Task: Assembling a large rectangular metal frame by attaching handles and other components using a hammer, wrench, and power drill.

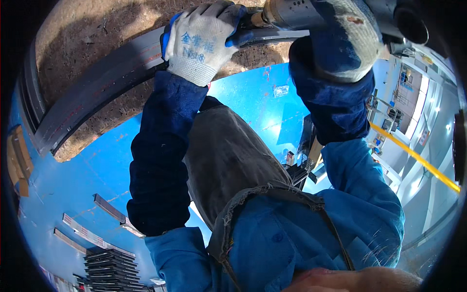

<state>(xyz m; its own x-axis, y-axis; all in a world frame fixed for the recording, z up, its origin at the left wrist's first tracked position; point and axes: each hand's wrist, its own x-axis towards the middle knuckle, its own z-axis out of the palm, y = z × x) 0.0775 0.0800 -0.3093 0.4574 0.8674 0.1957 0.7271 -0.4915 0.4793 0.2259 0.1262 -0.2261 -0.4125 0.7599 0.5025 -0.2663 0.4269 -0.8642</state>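
My left hand, in a white and blue work glove, is closed over a long dark metal bar, its thumb close to the tool's nose. The bar lies on a worn brown worktop and looks curved toward the rim of the view. A grey cylindrical power tool with a bronze-coloured nose is gripped in my right hand, gloved the same way. The nose points left, toward my left hand. Its tip is partly hidden, so I cannot tell whether it touches the bar.
A second dark profile lies at the worktop's left end. Below is a blue floor. A stack of dark bars stands lower left, near several long strips. A yellow bar crosses the right side.
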